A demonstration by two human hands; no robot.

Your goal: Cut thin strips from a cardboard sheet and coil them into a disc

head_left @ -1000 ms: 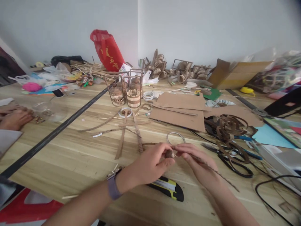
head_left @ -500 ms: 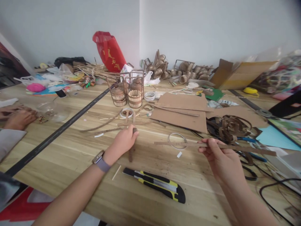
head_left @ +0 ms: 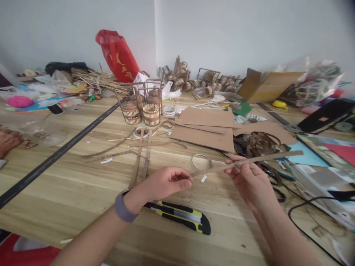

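A long brown cardboard strip [head_left: 273,156] slants through the air above the table. My right hand [head_left: 249,181] pinches it near its middle. At its left end the fingers of my left hand [head_left: 169,184] are closed on the strip's tip. Under my left wrist lies a black-and-yellow utility knife [head_left: 183,216], its front end partly covered by the hand. Two more brown strips [head_left: 140,157] lie lengthwise beyond my left hand, one of them ridged. A thin grey ring [head_left: 201,162] rests on the wood behind the held strip.
Small slatted buckets [head_left: 151,113] in brown frames stand farther back, beside flat cardboard sheets [head_left: 205,127]. Coiled brown strips [head_left: 263,143], scissors and a black cable [head_left: 294,207] crowd the right side. Another person's hand [head_left: 9,140] is at the left edge.
My left hand has left the ridged strip and moved right to the held strip's left end. The held strip now tilts up to the right. The camera view has shifted slightly.
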